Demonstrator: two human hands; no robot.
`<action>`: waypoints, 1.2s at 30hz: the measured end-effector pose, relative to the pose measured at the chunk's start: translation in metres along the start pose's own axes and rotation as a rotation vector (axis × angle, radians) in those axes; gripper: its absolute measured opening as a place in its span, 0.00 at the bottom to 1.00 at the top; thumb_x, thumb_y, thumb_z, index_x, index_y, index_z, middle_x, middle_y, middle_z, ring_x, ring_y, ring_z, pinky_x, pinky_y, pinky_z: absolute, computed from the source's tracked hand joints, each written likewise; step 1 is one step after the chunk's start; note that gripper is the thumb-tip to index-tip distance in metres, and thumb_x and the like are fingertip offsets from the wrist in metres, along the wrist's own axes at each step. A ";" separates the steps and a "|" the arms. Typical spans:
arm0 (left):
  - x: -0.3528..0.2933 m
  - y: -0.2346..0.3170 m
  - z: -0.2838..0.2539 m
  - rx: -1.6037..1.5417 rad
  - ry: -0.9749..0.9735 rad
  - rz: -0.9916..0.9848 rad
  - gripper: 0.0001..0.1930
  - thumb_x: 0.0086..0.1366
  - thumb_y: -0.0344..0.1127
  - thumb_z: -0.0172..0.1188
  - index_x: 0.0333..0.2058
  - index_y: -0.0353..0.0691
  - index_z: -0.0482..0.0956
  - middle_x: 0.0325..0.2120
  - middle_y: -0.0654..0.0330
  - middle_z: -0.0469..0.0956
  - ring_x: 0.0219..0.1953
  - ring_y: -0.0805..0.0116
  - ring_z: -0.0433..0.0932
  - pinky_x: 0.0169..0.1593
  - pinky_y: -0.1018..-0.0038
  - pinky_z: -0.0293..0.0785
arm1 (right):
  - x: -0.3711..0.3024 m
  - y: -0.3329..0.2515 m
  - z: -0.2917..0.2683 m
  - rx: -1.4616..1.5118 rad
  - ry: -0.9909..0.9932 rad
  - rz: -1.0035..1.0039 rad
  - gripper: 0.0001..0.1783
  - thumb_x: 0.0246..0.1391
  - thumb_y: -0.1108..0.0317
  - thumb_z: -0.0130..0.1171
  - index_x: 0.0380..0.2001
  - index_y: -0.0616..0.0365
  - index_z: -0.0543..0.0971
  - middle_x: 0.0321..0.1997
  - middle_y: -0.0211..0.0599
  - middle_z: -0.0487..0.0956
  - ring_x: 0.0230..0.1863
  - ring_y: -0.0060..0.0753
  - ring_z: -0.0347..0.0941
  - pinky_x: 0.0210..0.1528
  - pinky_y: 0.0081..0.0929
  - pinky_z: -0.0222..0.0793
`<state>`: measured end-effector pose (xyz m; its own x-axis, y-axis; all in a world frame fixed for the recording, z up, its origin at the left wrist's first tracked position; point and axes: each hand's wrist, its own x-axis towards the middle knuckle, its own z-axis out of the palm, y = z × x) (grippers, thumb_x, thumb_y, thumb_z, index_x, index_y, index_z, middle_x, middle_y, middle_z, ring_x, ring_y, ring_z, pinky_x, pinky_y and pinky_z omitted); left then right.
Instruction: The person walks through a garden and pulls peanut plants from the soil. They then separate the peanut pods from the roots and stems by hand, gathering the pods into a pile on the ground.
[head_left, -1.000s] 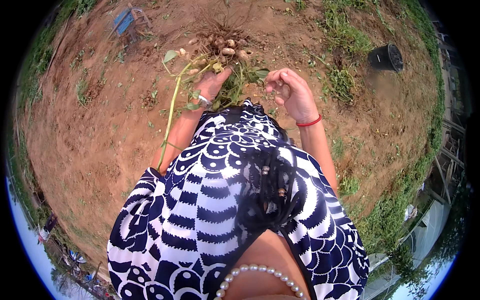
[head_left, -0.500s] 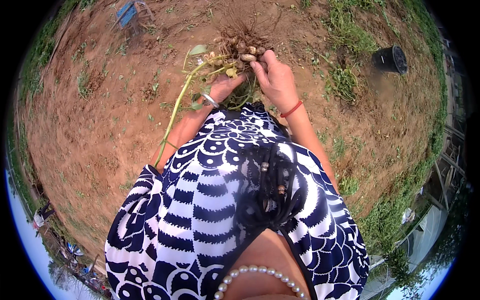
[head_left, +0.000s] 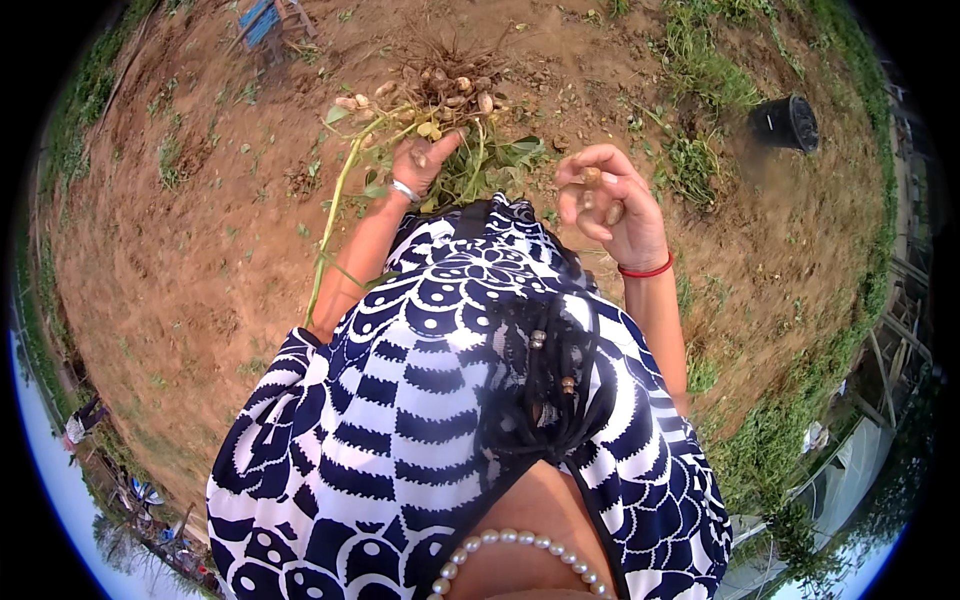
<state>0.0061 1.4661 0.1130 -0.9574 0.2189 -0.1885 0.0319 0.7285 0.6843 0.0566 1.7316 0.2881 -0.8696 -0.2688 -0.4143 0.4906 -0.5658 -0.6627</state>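
Note:
My left hand (head_left: 425,165) is closed round the stems of an uprooted peanut plant (head_left: 450,95). Its brown roots and several pale pods point away from me, and green leaves hang below the hand. One long yellow-green stem lies back along my left forearm. To the right, apart from the plant, my right hand (head_left: 615,205) is turned palm up with curled fingers. A few loose peanuts (head_left: 590,178) are held in it, between the fingers and on the palm.
A black bucket (head_left: 784,124) stands on the soil at the far right. Green weeds (head_left: 700,75) grow beside it. At the far left is a small blue-seated stool (head_left: 260,22). Reddish-brown soil (head_left: 220,260) with scattered leaves surrounds me. Another person (head_left: 83,425) is at the far left edge.
My right hand has pulled away from the roots, toward the right and nearer me, with peanuts now in it. My left hand has shifted slightly left with the plant.

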 end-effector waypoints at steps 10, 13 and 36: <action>-0.005 0.102 -0.021 -0.557 -0.118 -0.020 0.19 0.56 0.39 0.57 0.45 0.35 0.73 0.41 0.59 0.76 0.42 0.69 0.72 0.47 0.72 0.67 | 0.057 0.042 0.010 -1.008 0.460 -0.680 0.12 0.43 0.65 0.64 0.27 0.60 0.74 0.15 0.33 0.70 0.16 0.25 0.66 0.22 0.21 0.62; -0.005 0.091 -0.016 -0.671 -0.157 0.029 0.19 0.57 0.37 0.56 0.46 0.35 0.72 0.43 0.58 0.75 0.43 0.69 0.72 0.50 0.72 0.66 | 0.061 0.049 0.003 -1.053 0.483 -0.616 0.13 0.42 0.65 0.64 0.26 0.61 0.73 0.15 0.35 0.71 0.17 0.28 0.68 0.22 0.24 0.64; 0.003 0.038 0.004 -1.120 -0.138 -0.445 0.15 0.57 0.35 0.60 0.41 0.33 0.72 0.35 0.61 0.75 0.34 0.74 0.74 0.36 0.77 0.73 | 0.019 0.080 0.041 -1.151 0.064 -0.941 0.09 0.41 0.77 0.57 0.30 0.59 0.74 0.18 0.37 0.71 0.18 0.34 0.69 0.22 0.25 0.66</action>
<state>0.0061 1.4970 0.1352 -0.7805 0.2093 -0.5890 -0.6235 -0.1923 0.7578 0.0771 1.6495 0.2527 -0.8959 -0.1121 0.4299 -0.4357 0.4110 -0.8008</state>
